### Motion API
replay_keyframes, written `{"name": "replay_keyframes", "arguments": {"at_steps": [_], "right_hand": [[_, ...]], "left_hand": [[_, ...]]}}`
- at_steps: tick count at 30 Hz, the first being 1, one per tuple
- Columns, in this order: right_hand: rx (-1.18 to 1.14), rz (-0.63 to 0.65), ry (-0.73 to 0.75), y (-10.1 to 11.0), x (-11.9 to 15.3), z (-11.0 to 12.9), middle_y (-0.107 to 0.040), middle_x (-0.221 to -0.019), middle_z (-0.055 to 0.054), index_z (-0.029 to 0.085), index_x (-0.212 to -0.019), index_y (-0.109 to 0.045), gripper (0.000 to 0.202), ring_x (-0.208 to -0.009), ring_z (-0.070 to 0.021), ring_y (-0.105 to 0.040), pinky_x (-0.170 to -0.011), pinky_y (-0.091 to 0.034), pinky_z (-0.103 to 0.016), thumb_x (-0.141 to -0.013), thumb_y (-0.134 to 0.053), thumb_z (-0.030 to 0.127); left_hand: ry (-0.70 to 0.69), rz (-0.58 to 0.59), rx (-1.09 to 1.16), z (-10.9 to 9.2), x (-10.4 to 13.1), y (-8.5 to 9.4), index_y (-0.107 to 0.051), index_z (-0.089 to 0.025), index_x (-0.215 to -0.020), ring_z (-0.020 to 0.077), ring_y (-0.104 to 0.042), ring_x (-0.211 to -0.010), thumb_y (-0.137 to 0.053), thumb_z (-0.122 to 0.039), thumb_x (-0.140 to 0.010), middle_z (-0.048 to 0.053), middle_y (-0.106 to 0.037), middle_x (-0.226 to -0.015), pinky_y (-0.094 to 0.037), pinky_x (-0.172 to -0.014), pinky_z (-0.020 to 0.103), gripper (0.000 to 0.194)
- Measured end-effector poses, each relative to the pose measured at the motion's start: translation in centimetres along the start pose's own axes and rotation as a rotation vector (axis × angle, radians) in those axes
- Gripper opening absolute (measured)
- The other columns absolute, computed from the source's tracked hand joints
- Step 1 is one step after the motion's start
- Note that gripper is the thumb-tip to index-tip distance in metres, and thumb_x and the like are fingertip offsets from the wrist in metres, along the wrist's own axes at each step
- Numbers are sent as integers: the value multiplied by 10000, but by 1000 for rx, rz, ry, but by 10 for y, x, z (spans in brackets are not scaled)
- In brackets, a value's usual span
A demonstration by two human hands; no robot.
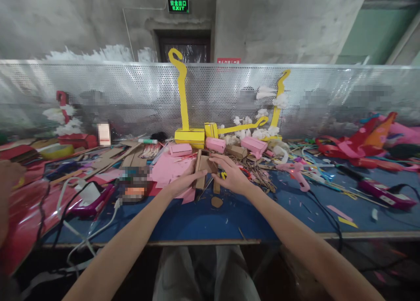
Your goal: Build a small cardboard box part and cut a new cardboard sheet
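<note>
Between my hands a small brown cardboard box [204,164] is held just above the blue tabletop, with an opening showing at its top end. My left hand [183,183] grips it from the left, the thumb lying across its near face. My right hand [232,174] has its fingers curled against the right side of the box; what lies under those fingertips is partly hidden. Below the box are a narrow cardboard strip [217,187] and a rounded cardboard piece [217,201]. Pink paper [167,169] spreads to the left of the box.
Behind stand yellow box shapes [189,136] with hooked strips, and pink-covered boxes [253,146]. A pink glue gun [297,175] with a black cord lies right. Purple devices [93,202] and cables lie left. A perforated metal screen [131,91] closes the back. Another person's hand [11,176] shows far left.
</note>
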State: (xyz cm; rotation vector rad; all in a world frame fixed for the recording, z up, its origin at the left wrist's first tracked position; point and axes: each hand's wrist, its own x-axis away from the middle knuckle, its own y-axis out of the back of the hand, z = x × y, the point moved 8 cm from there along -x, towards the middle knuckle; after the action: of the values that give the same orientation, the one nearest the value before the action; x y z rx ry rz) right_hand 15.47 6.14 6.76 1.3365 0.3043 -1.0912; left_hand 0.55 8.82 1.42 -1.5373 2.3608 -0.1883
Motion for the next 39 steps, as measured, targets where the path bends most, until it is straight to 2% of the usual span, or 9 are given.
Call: {"name": "replay_keyframes", "arguments": {"at_steps": [4, 8, 10, 13, 16, 18, 25, 32, 39], "right_hand": [[-142, -67, -119, 2, 0, -11, -456, -1494, -124, 249, -1451, -410, 552, -1399, -273, -404, -1168, -341, -497, -939, -586, 360], [-348, -78, -254, -5, 0, -32, -568, -1375, -124, 232, -1424, -406, 489, -1245, -232, -564, -1009, -506, -406, -992, -483, 447], [-447, -55, -318, -11, 1, -41, -649, -1245, -105, 226, -1343, -486, 453, -1086, -213, -647, -864, -567, -345, -985, -476, 502], [-566, -24, -400, -21, 4, -49, -706, -964, -62, 200, -1093, -624, 416, -843, -183, -675, -716, -570, -299, -958, -494, 571], [-657, -12, -455, -29, 7, -54, -673, -783, -21, 193, -874, -630, 428, -715, -156, -648, -683, -555, -290, -930, -531, 606], [-701, -12, -475, -33, 9, -57, -650, -730, -1, 188, -823, -614, 419, -671, -141, -631, -673, -546, -288, -919, -568, 593], [-778, 7, -475, -36, 13, -61, -621, -705, 29, 147, -794, -615, 338, -635, -117, -607, -662, -524, -290, -959, -606, 442], [-803, 16, -471, -39, 14, -68, -631, -756, 21, 140, -853, -634, 288, -657, -117, -613, -656, -534, -286, -975, -596, 398], [-820, 12, -476, -39, 15, -68, -622, -748, 25, 142, -864, -631, 277, -641, -112, -603, -637, -528, -276, -976, -595, 393]], "left_hand": [[33, -3, 34, -1, 0, -1, -515, -338, -1405, 246, -608, -1226, -782, -255, -801, 59, -612, -1400, -500, -1016, 373, 666], [80, -19, 79, 1, -1, -2, -561, -254, -1359, 258, -707, -979, -715, -401, -854, 115, -716, -1201, -576, -804, 370, 548], [96, -35, 98, 2, -2, -1, -617, -208, -1284, 254, -715, -893, -684, -445, -867, 130, -739, -1123, -576, -734, 356, 484], [117, -40, 111, 4, -2, -1, -664, -181, -1207, 256, -713, -851, -659, -455, -874, 140, -751, -1067, -568, -704, 355, 431], [137, -18, 104, 6, -1, -2, -672, -170, -1198, 272, -715, -857, -658, -411, -862, 141, -757, -1044, -561, -713, 369, 413], [150, 8, 88, 6, -1, -3, -668, -155, -1205, 282, -717, -850, -667, -348, -833, 144, -760, -1025, -556, -711, 376, 419], [115, 73, 37, 1, 3, -8, -589, -176, -1309, 251, -714, -838, -643, -186, -738, 119, -756, -1058, -528, -682, 322, 573], [95, 129, 10, 0, 2, -10, -500, -224, -1391, 244, -692, -931, -612, -128, -689, 109, -715, -1185, -529, -783, 349, 717], [61, 129, -35, -2, 0, -8, -431, -289, -1449, 228, -679, -974, -617, -101, -712, 76, -693, -1236, -518, -793, 330, 783]]}}
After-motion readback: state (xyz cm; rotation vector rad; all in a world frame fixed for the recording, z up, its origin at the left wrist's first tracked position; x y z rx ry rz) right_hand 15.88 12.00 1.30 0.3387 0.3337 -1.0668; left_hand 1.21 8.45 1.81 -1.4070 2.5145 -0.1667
